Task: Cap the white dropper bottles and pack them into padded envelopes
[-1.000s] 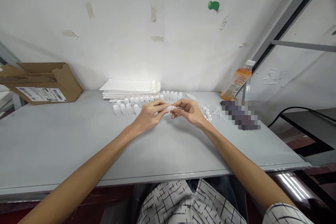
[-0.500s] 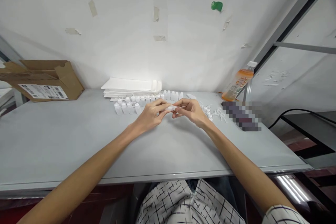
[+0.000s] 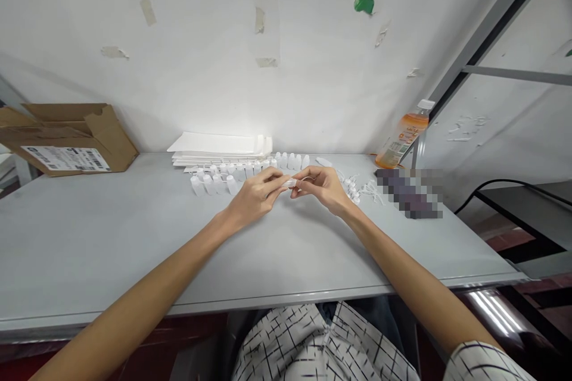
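Note:
Above the middle of the grey table, my left hand is closed around a small white plastic bottle, seen only in part between the fingers. My right hand meets it from the other side, fingertips pinched at the bottle's end. A thin white cord shows at those right fingers; whether a cap is on it is hidden. Behind the hands stand several small white bottles in rows, some partly covered by my left hand. Beyond my right hand lies a loose group of small white pieces with thin cords.
White flat sheets or envelopes are stacked against the wall. An open cardboard box stands at the left, a bottle of orange drink at the back right. Near it lies a dark blurred-out object. The table's front edge runs before me.
Both hands remain together at the small bottle, with only slight finger movement; less of the bottle shows between them. The whole view has shifted a little.

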A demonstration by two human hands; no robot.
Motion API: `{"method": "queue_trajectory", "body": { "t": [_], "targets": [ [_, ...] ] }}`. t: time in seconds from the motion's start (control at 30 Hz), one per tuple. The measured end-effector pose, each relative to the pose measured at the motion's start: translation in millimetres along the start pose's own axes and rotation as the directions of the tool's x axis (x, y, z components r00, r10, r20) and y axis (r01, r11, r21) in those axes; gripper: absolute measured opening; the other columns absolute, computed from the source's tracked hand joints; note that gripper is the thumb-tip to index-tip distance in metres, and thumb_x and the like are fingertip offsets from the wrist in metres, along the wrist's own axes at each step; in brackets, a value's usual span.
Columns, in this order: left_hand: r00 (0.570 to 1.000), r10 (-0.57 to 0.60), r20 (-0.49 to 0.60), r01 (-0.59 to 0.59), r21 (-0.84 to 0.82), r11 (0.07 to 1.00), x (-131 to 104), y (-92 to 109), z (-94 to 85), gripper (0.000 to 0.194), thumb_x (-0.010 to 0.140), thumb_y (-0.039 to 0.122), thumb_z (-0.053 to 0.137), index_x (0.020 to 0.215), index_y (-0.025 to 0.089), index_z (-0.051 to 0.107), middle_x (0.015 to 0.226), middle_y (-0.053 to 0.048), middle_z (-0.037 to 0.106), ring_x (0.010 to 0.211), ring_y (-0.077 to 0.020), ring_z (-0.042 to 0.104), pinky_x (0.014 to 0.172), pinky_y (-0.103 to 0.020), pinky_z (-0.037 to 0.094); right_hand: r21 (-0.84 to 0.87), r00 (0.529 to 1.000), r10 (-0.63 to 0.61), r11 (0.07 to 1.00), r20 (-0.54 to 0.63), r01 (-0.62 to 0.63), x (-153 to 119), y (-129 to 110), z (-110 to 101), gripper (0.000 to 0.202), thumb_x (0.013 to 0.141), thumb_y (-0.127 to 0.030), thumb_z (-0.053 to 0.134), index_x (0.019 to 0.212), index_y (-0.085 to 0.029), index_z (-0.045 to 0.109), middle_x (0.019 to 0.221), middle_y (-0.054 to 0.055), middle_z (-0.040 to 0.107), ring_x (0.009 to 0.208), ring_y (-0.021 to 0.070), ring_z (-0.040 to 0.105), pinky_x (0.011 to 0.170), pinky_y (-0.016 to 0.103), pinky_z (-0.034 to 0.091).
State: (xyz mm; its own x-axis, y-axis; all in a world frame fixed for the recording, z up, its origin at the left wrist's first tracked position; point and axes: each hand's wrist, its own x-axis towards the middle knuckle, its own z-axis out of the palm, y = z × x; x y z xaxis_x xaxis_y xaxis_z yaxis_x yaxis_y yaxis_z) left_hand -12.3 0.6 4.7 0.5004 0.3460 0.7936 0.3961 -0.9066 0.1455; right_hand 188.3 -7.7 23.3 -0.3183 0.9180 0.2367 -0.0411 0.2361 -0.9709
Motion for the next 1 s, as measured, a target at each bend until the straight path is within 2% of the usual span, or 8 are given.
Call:
{"method": "queue_trajectory", "body": {
  "t": [0.2, 0.37, 0.43, 0.57, 0.67, 0.73, 0.87, 1.0],
  "targets": [
    [0.997, 0.081, 0.020, -0.083, 0.109, 0.991, -2.3, -1.0, -1.1, 0.034, 0.096, 0.007, 0.041, 0.121, 0.022, 0.059, 0.097, -0.008, 0.063, 0.081, -0.0137, 0.062, 0.066, -0.025, 0.052, 0.082, 0.999, 0.042, 0.996, 0.030, -0.044, 1.0, 2.0, -3.5, 0.029, 0.068, -0.039, 0.083, 0.077, -0.014, 0.070, 0.073, 0.005, 0.071, 0.070, 0.0193, 0.070, 0.077, 0.043, 0.060],
    [0.992, 0.126, -0.007, -0.123, 0.174, 0.977, -0.8, 3.2, -0.1, 0.034, 0.096, 0.006, 0.038, 0.117, 0.021, 0.061, 0.098, -0.010, 0.064, 0.090, -0.0170, 0.063, 0.071, -0.029, 0.055, 0.143, 0.998, 0.054, 0.988, 0.035, -0.059, 2.9, 4.9, -5.2, 0.027, 0.066, -0.036, 0.084, 0.077, -0.016, 0.070, 0.073, 0.002, 0.071, 0.070, 0.0180, 0.070, 0.078, 0.042, 0.060],
    [0.998, 0.066, -0.023, -0.062, 0.139, 0.988, 0.0, 6.0, 2.1, 0.029, 0.097, 0.011, 0.041, 0.115, 0.019, 0.063, 0.098, -0.010, 0.064, 0.088, -0.0165, 0.063, 0.070, -0.028, 0.055, 0.129, 0.999, 0.036, 0.991, 0.034, -0.040, 3.1, 3.0, -3.9, 0.028, 0.067, -0.037, 0.083, 0.080, -0.016, 0.070, 0.075, 0.003, 0.071, 0.070, 0.0181, 0.070, 0.079, 0.043, 0.060],
    [0.986, -0.155, -0.058, 0.153, -0.034, 0.988, 1.0, 8.1, 6.0, 0.023, 0.097, 0.024, 0.051, 0.114, 0.017, 0.066, 0.096, -0.008, 0.066, 0.078, -0.0138, 0.064, 0.068, -0.026, 0.056, 0.022, 0.998, -0.051, 0.998, -0.025, 0.052, 2.6, -2.4, -1.6, 0.030, 0.069, -0.039, 0.083, 0.084, -0.016, 0.071, 0.080, 0.004, 0.071, 0.072, 0.0200, 0.071, 0.079, 0.044, 0.060],
    [0.950, -0.312, -0.007, 0.306, -0.172, 0.936, 2.0, 6.4, 5.3, 0.027, 0.096, 0.033, 0.056, 0.112, 0.016, 0.068, 0.086, -0.006, 0.066, 0.066, -0.0115, 0.062, 0.060, -0.024, 0.056, -0.103, 0.990, -0.117, 0.989, -0.078, 0.109, 1.7, -2.4, -2.2, 0.030, 0.072, -0.041, 0.080, 0.088, -0.017, 0.071, 0.082, 0.005, 0.071, 0.074, 0.0213, 0.072, 0.078, 0.043, 0.060],
    [0.924, -0.378, 0.059, 0.379, -0.268, 0.886, 2.8, 5.0, 3.3, 0.029, 0.094, 0.037, 0.057, 0.111, 0.016, 0.070, 0.086, -0.005, 0.066, 0.058, -0.0094, 0.059, 0.057, -0.023, 0.056, -0.172, 0.990, -0.124, 0.979, -0.064, 0.112, 0.9, -0.1, -3.0, 0.032, 0.075, -0.044, 0.077, 0.092, -0.017, 0.072, 0.081, 0.006, 0.072, 0.075, 0.0222, 0.072, 0.077, 0.043, 0.060],
    [0.909, -0.408, 0.086, 0.413, -0.330, 0.849, 3.4, 2.1, -0.3, 0.027, 0.092, 0.036, 0.061, 0.109, 0.018, 0.073, 0.095, -0.007, 0.068, 0.059, -0.0089, 0.061, 0.058, -0.023, 0.056, -0.211, 0.994, -0.107, 0.972, 0.010, 0.106, -0.8, 4.8, -2.7, 0.037, 0.082, -0.049, 0.069, 0.097, -0.016, 0.071, 0.080, 0.008, 0.072, 0.071, 0.0215, 0.071, 0.075, 0.042, 0.058],
    [0.949, -0.313, 0.040, 0.314, -0.219, 0.924, 2.5, -1.4, -0.2, 0.020, 0.091, 0.028, 0.063, 0.104, 0.019, 0.074, 0.095, -0.007, 0.070, 0.075, -0.0133, 0.064, 0.059, -0.022, 0.052, -0.159, 0.995, -0.093, 0.983, 0.023, 0.096, -0.9, 6.2, -0.1, 0.037, 0.081, -0.050, 0.070, 0.092, -0.015, 0.069, 0.079, 0.008, 0.071, 0.069, 0.0199, 0.070, 0.075, 0.040, 0.058]
  ]
}}
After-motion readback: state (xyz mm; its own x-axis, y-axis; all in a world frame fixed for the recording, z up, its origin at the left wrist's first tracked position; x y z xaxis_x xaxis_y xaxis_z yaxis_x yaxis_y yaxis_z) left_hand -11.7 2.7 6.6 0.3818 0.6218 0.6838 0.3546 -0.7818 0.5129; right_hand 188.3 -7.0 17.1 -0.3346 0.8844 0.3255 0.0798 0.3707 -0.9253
